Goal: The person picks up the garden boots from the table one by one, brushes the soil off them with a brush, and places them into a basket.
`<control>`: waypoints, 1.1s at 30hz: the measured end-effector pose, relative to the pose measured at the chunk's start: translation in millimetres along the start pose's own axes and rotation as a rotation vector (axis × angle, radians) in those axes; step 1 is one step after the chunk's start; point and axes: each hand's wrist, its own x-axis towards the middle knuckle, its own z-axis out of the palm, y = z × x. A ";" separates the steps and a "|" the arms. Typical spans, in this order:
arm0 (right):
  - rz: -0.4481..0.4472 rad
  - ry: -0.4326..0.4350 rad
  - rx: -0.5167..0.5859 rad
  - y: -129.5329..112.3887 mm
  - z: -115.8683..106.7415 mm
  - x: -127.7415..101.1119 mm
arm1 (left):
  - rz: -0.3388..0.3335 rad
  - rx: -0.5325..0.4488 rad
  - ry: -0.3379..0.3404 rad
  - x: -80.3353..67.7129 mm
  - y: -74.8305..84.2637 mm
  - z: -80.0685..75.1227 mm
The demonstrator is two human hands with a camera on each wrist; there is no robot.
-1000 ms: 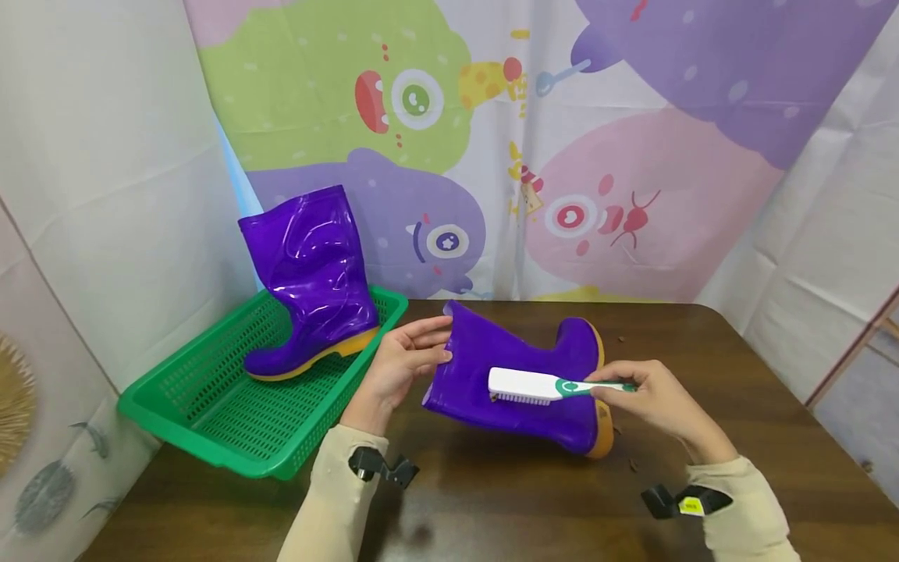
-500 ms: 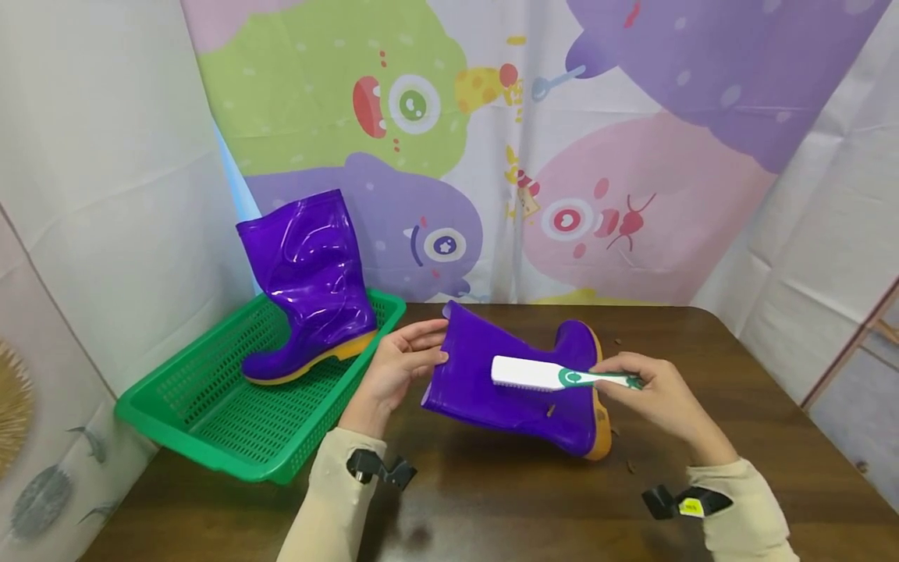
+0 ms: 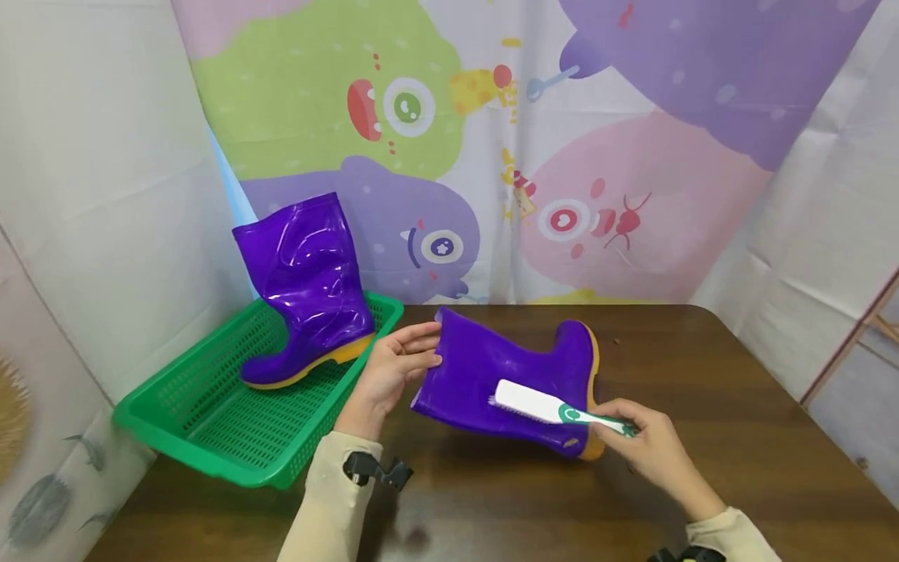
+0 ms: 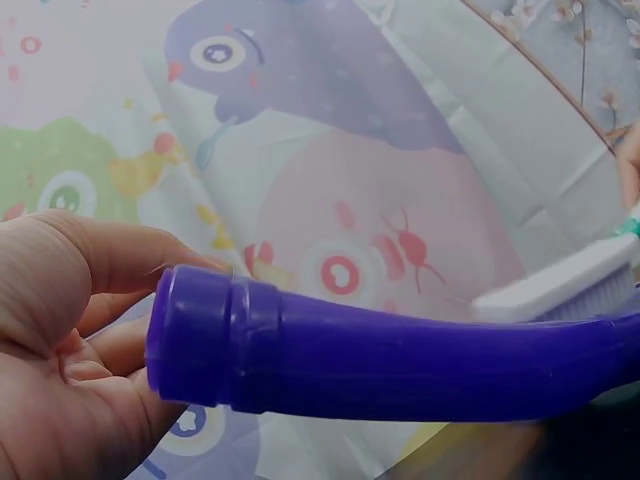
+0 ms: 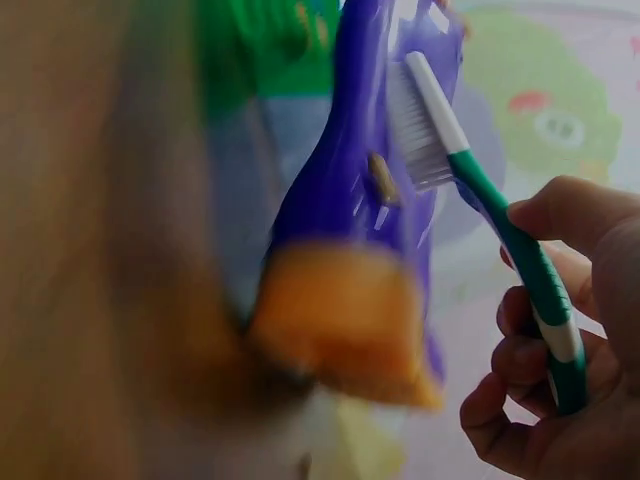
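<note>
A purple rain boot (image 3: 477,359) with a yellow sole lies on its side, its shaft opening toward the left. My left hand (image 3: 395,373) pinches the rim of that opening, thumb on the upper side; the left wrist view shows the shaft's rim (image 4: 190,335) between thumb and fingers. In my right hand (image 3: 649,441) is a white-and-green brush (image 3: 530,400), gripped by its handle. Its bristles (image 5: 415,130) face the boot's shaft, at its surface. A small brown bit of dirt (image 3: 570,442) sits on the boot near the heel.
A green plastic basket (image 3: 204,460) stands at the left of the brown table (image 3: 492,507). Inside it, a second purple boot (image 3: 309,289) leans upright, sole on the basket's right side. A printed curtain (image 3: 393,234) hangs behind the table. A dark crumb (image 3: 617,340) lies beyond the boot.
The brush has moved toward the near side of the boot, and my right hand has come closer with it. The dirt has slid toward the heel. My left hand keeps its hold on the rim.
</note>
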 end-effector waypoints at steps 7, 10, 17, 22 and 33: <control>0.020 0.067 -0.055 21.0 -16.2 -11.8 | 0.033 -0.015 -0.002 -0.4 2.0 -1.9; 0.038 0.086 -0.073 24.6 -22.0 -15.1 | 0.038 -0.020 -0.010 0.0 1.6 -0.8; 0.183 0.143 -0.134 31.8 -34.3 -29.5 | 0.023 -0.036 -0.033 -0.6 -2.0 1.5; 0.270 0.216 -0.177 34.7 -38.0 -35.1 | 0.033 -0.030 -0.047 -2.1 -2.8 2.0; 0.211 0.166 0.056 39.4 -20.7 -46.3 | 0.047 -0.030 -0.053 -0.6 -0.1 2.2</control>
